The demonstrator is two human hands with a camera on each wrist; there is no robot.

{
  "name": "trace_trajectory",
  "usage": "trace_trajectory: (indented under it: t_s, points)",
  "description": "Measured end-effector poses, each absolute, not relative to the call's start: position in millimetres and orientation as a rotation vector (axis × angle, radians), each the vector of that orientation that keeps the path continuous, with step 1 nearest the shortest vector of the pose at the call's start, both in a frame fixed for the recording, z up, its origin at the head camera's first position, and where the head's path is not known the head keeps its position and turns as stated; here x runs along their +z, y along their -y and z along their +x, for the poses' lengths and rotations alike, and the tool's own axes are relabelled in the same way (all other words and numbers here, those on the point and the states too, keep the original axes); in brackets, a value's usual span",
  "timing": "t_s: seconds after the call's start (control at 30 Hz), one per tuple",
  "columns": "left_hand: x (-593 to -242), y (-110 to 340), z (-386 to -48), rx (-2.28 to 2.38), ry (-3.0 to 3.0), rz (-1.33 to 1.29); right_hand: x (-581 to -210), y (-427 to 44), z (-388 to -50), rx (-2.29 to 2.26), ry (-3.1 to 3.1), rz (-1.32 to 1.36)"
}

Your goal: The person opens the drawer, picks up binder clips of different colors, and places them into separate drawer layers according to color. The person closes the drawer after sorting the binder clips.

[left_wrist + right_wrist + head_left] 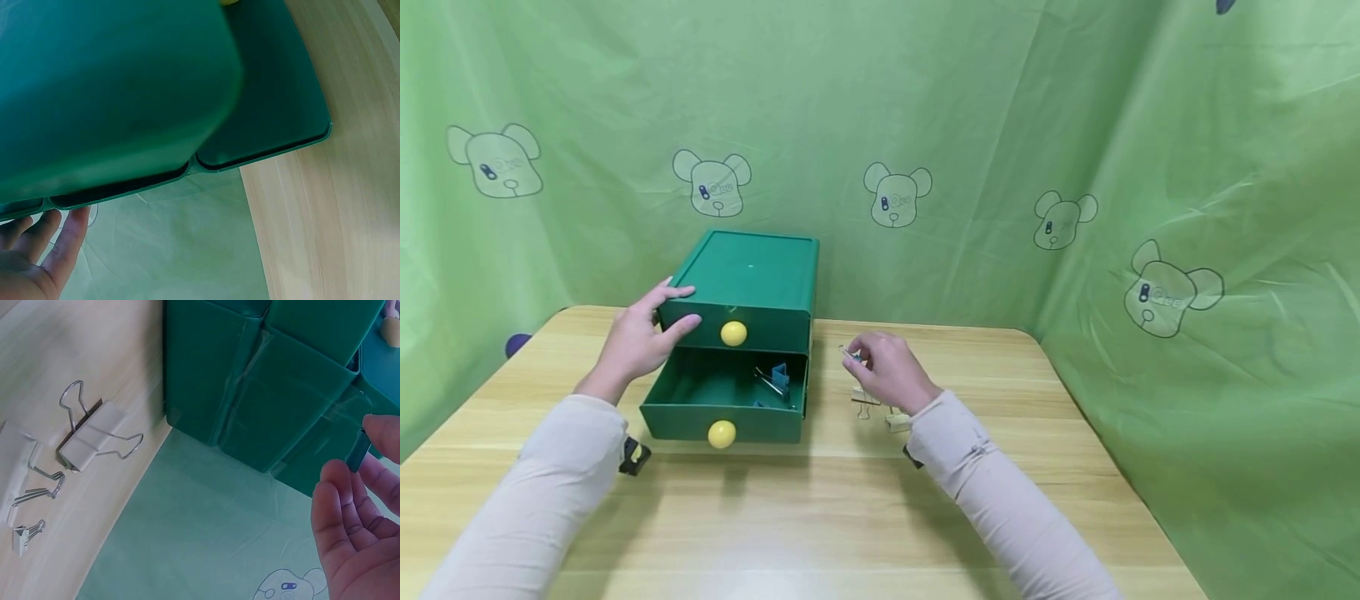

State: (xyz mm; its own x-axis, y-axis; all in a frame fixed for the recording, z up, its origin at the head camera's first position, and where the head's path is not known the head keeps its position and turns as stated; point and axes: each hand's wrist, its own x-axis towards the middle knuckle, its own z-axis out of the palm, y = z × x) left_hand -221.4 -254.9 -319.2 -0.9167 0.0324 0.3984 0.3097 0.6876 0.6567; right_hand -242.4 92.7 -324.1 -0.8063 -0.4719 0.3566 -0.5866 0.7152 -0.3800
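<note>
A green two-drawer box (745, 271) stands on the table with its lower drawer (685, 422) pulled out. Inside that drawer lies a blue binder clip (780, 379), with part of another blue piece near the front wall. My left hand (638, 337) rests on the box's upper left front corner, thumb by the front face, fingers fairly straight against the edge (75, 206). To the right of the box, my right hand (891, 369) pinches a small teal binder clip (358, 450) between thumb and fingertips, above the table.
Below the right hand lie a white binder clip (94, 436), a second white clip (14, 465) and a smaller one (22, 540) on the wooden table (760, 533). Yellow knobs (722, 434) stick out from the drawers. A green curtain (970, 108) hangs behind and at the sides.
</note>
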Motion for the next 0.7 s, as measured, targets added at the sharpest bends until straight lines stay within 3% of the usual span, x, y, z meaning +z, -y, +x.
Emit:
trace_trajectory:
  t_s: [0.7]
  points:
    - [-320.1,255.5,-222.4,-1.073,2.549,-0.260,-316.8,-65.4,-233.8,0.692,2.666,0.997]
